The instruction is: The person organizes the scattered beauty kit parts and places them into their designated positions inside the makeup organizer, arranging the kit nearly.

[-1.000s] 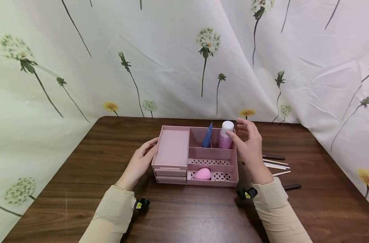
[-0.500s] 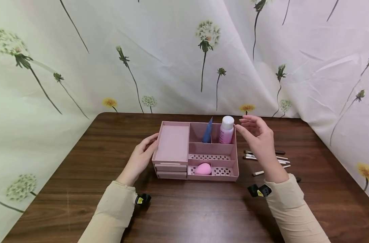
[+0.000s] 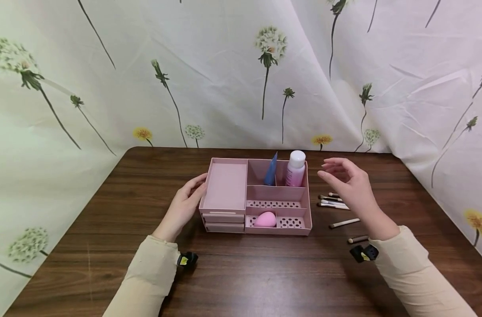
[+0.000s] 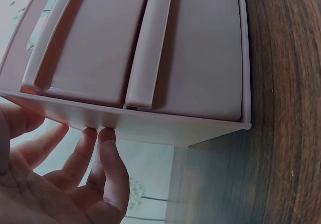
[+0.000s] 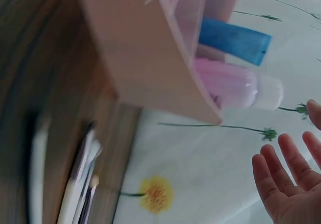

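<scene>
A pink desktop organizer [image 3: 226, 185] with two small drawers [image 4: 195, 48] stands on the table. My left hand [image 3: 181, 207] touches its left side wall with the fingertips, which the left wrist view shows close up. In the back right compartment a white-capped bottle of pink liquid [image 3: 295, 171] stands upright, beside a blue squeeze tube [image 3: 270, 172]. An egg-shaped pink makeup sponge [image 3: 266, 219] lies in a front compartment. My right hand [image 3: 352, 187] hovers to the right of the organizer, fingers loosely bent, holding nothing. Below it lie several makeup brushes [image 3: 333, 204], partly hidden by the hand.
A white-handled brush [image 3: 344, 223] and a dark brush [image 3: 357, 239] lie nearer the front, partly covered by the right forearm. The dark wooden table [image 3: 249, 281] ends against a white curtain [image 3: 225, 88] printed with dandelions.
My right hand has drawn away from the bottle, rightward and slightly toward the front, uncovering brush heads. The left hand stays at the organizer's side. The head view has tilted slightly.
</scene>
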{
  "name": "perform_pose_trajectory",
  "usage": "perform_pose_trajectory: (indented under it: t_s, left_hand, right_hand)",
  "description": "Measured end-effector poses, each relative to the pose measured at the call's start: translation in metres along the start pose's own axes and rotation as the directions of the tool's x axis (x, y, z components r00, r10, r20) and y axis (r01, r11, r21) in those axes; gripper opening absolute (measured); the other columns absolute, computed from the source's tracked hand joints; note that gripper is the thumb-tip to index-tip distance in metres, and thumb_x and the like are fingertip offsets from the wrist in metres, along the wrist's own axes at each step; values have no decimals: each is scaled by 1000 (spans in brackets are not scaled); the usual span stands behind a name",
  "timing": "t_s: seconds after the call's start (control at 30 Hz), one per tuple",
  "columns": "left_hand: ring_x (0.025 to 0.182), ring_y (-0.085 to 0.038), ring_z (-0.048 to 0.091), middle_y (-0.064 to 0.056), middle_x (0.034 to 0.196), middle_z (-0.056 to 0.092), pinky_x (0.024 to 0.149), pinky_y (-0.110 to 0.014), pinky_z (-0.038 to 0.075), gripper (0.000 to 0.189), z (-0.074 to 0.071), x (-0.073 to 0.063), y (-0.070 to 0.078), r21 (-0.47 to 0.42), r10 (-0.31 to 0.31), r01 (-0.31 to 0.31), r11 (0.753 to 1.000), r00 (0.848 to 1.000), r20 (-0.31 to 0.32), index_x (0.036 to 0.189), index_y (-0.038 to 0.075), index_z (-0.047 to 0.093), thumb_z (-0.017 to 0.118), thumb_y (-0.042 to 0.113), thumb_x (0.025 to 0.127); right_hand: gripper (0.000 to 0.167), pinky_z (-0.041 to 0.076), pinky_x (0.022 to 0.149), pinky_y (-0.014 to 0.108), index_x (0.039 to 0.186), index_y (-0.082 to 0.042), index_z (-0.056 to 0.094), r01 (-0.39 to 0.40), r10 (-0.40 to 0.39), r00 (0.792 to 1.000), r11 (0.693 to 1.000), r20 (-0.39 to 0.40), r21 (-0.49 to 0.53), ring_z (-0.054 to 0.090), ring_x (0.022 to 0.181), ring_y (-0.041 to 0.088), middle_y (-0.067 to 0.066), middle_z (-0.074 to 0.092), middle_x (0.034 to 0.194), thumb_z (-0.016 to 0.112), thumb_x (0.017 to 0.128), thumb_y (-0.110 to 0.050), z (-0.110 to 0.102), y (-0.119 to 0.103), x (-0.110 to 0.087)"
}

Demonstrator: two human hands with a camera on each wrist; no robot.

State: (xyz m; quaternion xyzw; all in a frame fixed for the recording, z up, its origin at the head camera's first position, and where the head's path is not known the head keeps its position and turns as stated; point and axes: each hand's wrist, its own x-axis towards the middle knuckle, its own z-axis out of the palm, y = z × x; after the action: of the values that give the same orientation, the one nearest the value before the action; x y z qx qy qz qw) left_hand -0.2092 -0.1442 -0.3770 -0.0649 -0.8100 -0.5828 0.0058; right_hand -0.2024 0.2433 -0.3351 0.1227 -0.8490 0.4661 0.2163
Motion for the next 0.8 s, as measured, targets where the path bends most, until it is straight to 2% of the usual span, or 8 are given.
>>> perform_pose_trajectory:
  t_s: [0.1, 0.17, 0.27, 0.37, 0.5, 0.6, 0.7, 0.8]
  left_hand:
    - [130, -28, 48, -20, 143, 51, 108, -41, 37, 45, 0, 0, 0, -3, -5, 5, 1000, 1000, 0, 148, 7, 45, 46, 22, 106]
    - [130, -28, 48, -20, 143, 51, 108, -41, 37, 45, 0, 0, 0, -3, -5, 5, 1000, 1000, 1, 148, 6, 45, 46, 22, 106]
    - [128, -27, 49, -20, 141, 52, 105, -33, 39, 45, 0, 0, 0, -3, -1, 1, 1000, 1000, -2, 148, 6, 44, 46, 21, 106]
    - [127, -27, 50, -20, 140, 52, 101, -29, 40, 45, 0, 0, 0, -1, 0, 0, 1000, 1000, -5, 148, 6, 44, 46, 22, 106]
    - [129, -28, 49, -20, 141, 51, 106, -37, 39, 45, 0, 0, 0, -5, 7, -7, 1000, 1000, -3, 148, 6, 44, 46, 21, 106]
    - [130, -29, 48, -21, 141, 51, 109, -43, 37, 45, 0, 0, -1, -13, 15, -15, 1000, 1000, 2, 148, 5, 43, 45, 21, 106]
    - [129, -29, 48, -21, 141, 51, 109, -44, 37, 45, 0, 0, -1, -12, 16, -16, 1000, 1000, 0, 148, 5, 44, 46, 22, 106]
    - [129, -29, 49, -22, 141, 51, 109, -43, 37, 45, 1, 0, -1, -11, 15, -15, 1000, 1000, -2, 148, 5, 44, 46, 21, 106]
  right_hand:
    - [27, 46, 77, 9, 115, -2, 66, 33, -29, 999, 995, 45, -91, 59, 84, -8, 9, 71, 101, 72, 91, -13, -5, 7, 0]
    - [27, 46, 76, 8, 114, -2, 67, 54, -43, 996, 988, 79, -143, 58, 82, -9, 16, 71, 101, 73, 90, -13, -9, 12, 0]
    - [25, 46, 75, 8, 112, -1, 67, 81, -55, 990, 977, 132, -198, 58, 81, -8, 17, 71, 101, 73, 90, -13, -14, 20, 1]
    - [23, 48, 75, 13, 110, -2, 68, 114, -69, 982, 958, 178, -262, 61, 84, -1, 15, 72, 102, 73, 90, -13, -20, 28, 3]
    - [22, 53, 75, 27, 108, -2, 69, 139, -48, 967, 923, 252, -358, 66, 85, 14, 13, 73, 101, 73, 90, -14, -28, 40, 8]
    - [23, 55, 75, 38, 108, 0, 70, 134, 7, 947, 899, 320, -417, 68, 86, 24, 15, 74, 100, 72, 91, -15, -35, 49, 11]
    - [24, 54, 79, 47, 109, 2, 69, 136, 65, 919, 873, 388, -469, 69, 91, 30, 17, 73, 103, 70, 92, -16, -40, 57, 14]
    - [22, 52, 81, 49, 108, 1, 70, 170, 96, 890, 836, 445, -521, 67, 94, 32, 18, 72, 104, 69, 92, -15, -42, 68, 16]
